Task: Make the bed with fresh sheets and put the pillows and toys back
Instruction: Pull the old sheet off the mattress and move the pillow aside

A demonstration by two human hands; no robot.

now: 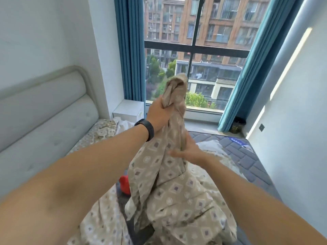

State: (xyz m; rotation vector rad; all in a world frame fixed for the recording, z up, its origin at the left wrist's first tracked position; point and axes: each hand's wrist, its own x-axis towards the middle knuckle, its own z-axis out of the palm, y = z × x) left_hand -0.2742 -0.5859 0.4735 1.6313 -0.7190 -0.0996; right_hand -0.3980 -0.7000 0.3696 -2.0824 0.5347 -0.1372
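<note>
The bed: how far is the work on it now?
Early. The grey mattress lies partly bare, so stripping looks done. In hand: the left hand grips a bunched end of the patterned sheet and lifts it, and the right hand holds it lower. Left: spreading and tucking it. No pillows show; a red thing lies on the bed.

Unreadable white print on mattress label (pixel 238 140)

Far ahead, big dark-framed window (pixel 194 50), brick apartment blocks and trees outside. Blue curtains (pixel 130 48) at both sides. White walls (pixel 44 32); sunlight streaking the right one. Padded pale headboard (pixel 44 106) left, small white nightstand (pixel 128 110) beside it.
</note>
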